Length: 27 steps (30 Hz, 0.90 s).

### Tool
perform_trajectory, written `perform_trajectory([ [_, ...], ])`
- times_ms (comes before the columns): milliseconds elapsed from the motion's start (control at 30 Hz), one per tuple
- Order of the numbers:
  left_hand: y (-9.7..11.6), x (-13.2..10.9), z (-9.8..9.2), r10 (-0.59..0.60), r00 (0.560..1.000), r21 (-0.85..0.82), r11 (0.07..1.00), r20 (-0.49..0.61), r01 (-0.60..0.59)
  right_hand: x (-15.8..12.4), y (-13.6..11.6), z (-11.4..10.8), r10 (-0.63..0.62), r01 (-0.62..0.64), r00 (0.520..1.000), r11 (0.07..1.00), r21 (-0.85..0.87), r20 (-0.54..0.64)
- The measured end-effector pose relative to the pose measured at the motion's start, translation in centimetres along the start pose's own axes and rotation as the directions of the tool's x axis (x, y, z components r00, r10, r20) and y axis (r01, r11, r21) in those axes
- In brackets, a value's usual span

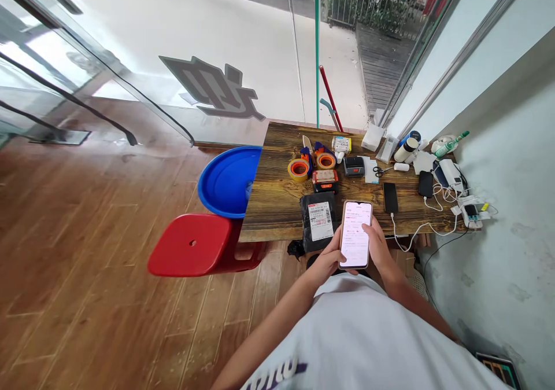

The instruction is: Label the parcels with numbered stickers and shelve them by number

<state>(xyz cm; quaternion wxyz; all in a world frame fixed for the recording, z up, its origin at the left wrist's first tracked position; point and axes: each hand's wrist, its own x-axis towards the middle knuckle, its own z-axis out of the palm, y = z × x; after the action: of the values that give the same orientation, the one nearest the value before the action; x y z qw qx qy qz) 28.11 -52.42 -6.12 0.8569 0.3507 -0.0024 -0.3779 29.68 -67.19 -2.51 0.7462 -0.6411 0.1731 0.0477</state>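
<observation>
A smartphone (355,236) with a lit white and pink screen is held upright in both hands over the front edge of the wooden table (273,205). My left hand (330,257) grips its lower left side, thumb at the screen's lower left corner. My right hand (375,241) wraps the right side, with its thumb on the screen. Just left of the phone lies a black parcel (307,222) with a white shipping label (321,221), overhanging the table edge. To the right, a dark phone (390,198) is plugged into a white cable (401,239).
Tape dispensers (299,169), a battery pack (325,180), a small black printer (354,166) and scissors (381,171) lie farther back. Chargers and cables (446,193) crowd the right end by the wall. A red stool (191,245) and blue basin (225,179) stand left.
</observation>
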Motion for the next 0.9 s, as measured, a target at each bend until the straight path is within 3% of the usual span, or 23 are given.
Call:
perform_trajectory([
  [367, 0.1, 0.0, -0.1, 0.021, 1.0, -0.031, 0.999, -0.007, -0.021, -0.5, 1.1, -0.1, 0.008, -0.005, 0.999, 0.997, -0.075, 0.034],
  [567, 0.2, -0.2, -0.3, 0.044, 0.999, -0.062, 0.997, 0.011, -0.044, -0.3, 0.9, -0.5, 0.002, -0.006, 0.991, 1.0, 0.025, 0.136],
  [767, 0.1, -0.2, -0.6, 0.059, 0.997, -0.11, 0.993, 0.059, -0.052, -0.1, 0.9, -0.5, 0.013, -0.014, 0.997, 1.0, 0.019, 0.076],
  [900, 0.0, -0.1, -0.6, 0.04, 0.996, -0.086, 0.996, 0.08, -0.033, 0.0, 1.3, -0.6, -0.017, 0.01, 0.995, 0.998, 0.063, 0.099],
])
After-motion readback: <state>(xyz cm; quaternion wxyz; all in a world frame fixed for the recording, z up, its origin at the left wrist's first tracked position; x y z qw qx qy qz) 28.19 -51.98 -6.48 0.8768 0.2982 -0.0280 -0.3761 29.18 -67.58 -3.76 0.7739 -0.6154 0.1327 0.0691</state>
